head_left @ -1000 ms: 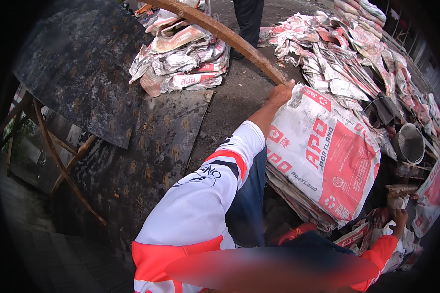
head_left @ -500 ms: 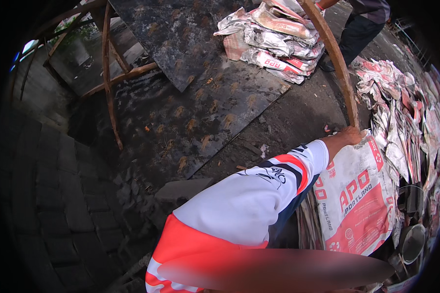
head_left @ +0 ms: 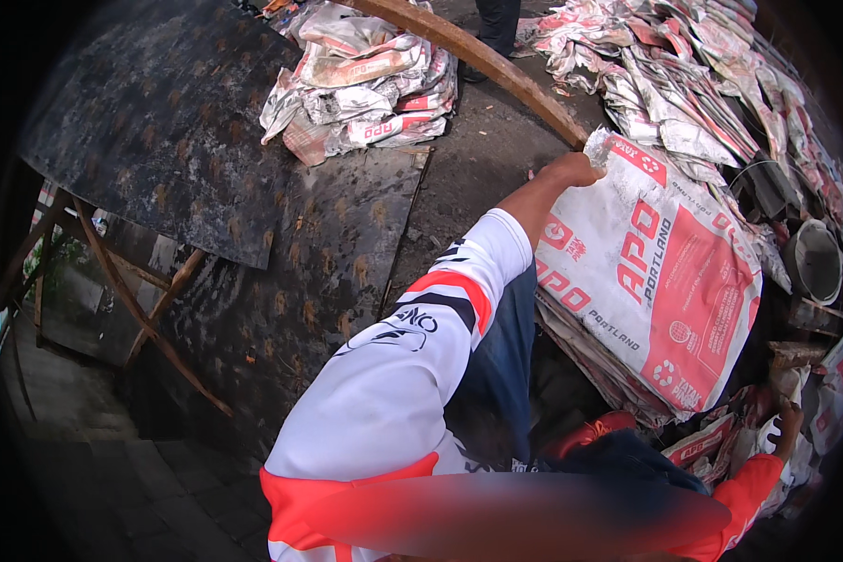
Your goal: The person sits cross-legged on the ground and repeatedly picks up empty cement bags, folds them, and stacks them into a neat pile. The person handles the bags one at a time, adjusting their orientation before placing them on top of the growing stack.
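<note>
A stack of flattened paper cement bags, white and red, lies in front of me to the right. My left hand is closed on the far left corner of the top bag. Just beyond that hand ends a long wooden bar, which looks curved. My right hand is low at the right, by crumpled cement bags. Its fingers look bent around a pale paper edge, though they are small and partly hidden.
A pile of folded bags stands at the far left, beside dark stained boards. More crumpled bags spread along the far right. A grey bucket sits beside the stack. A person's leg shows beyond. Wooden poles stand at left.
The view has swung right, so the stack appears nearer the middle. My right arm and hand have come into view at the lower right. My left hand stays at the bag's corner.
</note>
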Demonstrator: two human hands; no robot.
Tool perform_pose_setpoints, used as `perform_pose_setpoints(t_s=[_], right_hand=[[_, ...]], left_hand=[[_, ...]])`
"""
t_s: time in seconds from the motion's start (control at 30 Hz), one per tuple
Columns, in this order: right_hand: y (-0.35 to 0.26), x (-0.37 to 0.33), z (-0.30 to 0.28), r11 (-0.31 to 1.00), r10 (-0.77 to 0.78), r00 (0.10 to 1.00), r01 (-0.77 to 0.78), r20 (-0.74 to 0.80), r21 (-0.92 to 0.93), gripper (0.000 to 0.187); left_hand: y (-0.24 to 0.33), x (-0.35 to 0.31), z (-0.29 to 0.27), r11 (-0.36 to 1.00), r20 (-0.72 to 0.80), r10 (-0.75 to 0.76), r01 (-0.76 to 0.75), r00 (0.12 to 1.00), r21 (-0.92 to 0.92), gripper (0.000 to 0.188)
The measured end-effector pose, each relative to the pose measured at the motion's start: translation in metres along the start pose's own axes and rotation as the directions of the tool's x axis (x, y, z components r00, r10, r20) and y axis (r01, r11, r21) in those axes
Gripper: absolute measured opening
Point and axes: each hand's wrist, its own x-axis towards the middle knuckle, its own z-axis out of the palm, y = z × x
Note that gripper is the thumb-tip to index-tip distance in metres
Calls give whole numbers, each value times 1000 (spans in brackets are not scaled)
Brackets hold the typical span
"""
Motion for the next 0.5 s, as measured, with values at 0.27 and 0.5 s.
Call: perform_pose_setpoints(t_s=[0.27,0.5], right_hand=[[-13,0,6,999,1,999,-2,36,44,49],[-1,6,-25,986,120,979,-137,162,97,62]], left_hand=[[3,4,3,995,27,-70,68,997,73,65],[-25,-7,15,994,-98,67,-57,993,98,54]])
